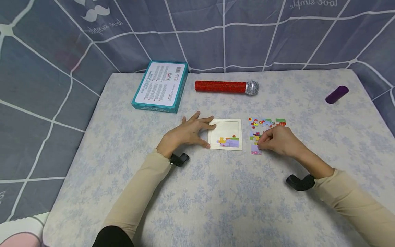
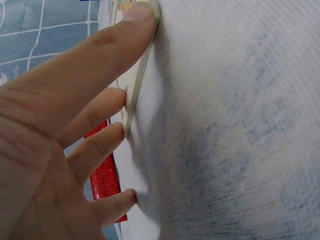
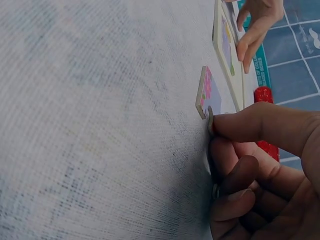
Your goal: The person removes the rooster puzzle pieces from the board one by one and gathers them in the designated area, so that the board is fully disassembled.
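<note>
A square wooden puzzle tray (image 1: 222, 128) lies mid-table, with a few joined purple, yellow and green pieces (image 1: 230, 141) in its near right part. My left hand (image 1: 186, 133) has its fingers spread and touches the tray's left side; the thumb (image 2: 131, 31) rests at the near corner. To the tray's right, my right hand (image 1: 282, 142) pinches a thin puzzle piece (image 3: 210, 122) between thumb and curled fingers; its printed face is hidden. Just beside it lies a purple piece with pink marks (image 3: 209, 92). Other loose pieces (image 1: 253, 122) lie beyond the right hand, some partly covered by it.
A teal-edged box (image 1: 160, 84) lies at the back left. Right of it is a red glittery microphone (image 1: 220, 86) with a silver head. A dark purple cylinder (image 1: 337, 94) lies at the far right. A grey gridded curtain (image 1: 203, 44) hangs behind the table.
</note>
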Demonstrator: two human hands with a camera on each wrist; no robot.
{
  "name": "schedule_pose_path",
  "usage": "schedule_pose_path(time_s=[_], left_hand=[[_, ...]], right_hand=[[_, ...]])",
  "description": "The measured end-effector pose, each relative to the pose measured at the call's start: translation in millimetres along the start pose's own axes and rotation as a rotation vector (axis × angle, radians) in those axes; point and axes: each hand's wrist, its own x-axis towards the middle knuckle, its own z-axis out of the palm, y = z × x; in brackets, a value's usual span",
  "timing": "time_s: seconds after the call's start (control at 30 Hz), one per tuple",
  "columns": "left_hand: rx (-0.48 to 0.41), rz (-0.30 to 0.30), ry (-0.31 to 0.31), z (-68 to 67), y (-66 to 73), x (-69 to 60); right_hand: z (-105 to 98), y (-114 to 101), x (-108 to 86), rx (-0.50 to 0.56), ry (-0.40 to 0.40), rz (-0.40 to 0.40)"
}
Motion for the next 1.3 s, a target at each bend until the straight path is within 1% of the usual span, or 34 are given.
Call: schedule_pose_path(time_s=[0.27, 0.43, 0.53, 0.67, 0.77, 0.97, 1.07, 1.17, 1.3], left_hand=[[0.001, -0.005, -0.010, -0.5, -0.3, 0.0], [-0.001, -0.005, -0.013, -0.3, -1.1, 0.8], [-0.003, -0.005, -0.011, 0.0, -1.3, 1.2], [-0.006, -0.001, -0.008, 0.3, -1.4, 1.0], [-0.009, 0.005, -0.006, 0.2, -1.8, 1.2], [-0.007, 0.000, -0.009, -0.6, -2.1, 1.4], [-0.002, 0.000, -0.011, -0.7, -2.3, 1.5], [0.004, 0.003, -0.012, -0.6, -2.6, 1.7], [0.003, 0.007, -0.011, -0.9, -2.1, 1.8]], right_hand=[[0.0, -1.6, -1.3, -0.005, 0.011, -0.014], [0.2, -4.9, -2.2, -0.008, 0.054, -0.031], [1.9, -7.3, -0.2, 0.017, 0.072, -0.051], [8.4, -10.5, 6.3, 0.044, 0.081, -0.106], [16.0, -14.9, 13.1, 0.036, 0.087, -0.153], [30.3, -32.9, 25.7, 0.034, 0.080, -0.256], [36.6, -41.7, 31.7, 0.008, 0.066, -0.294], [41.9, -47.4, 36.1, -0.033, 0.046, -0.312], [45.6, -51.6, 38.7, -0.068, 0.032, -0.302]])
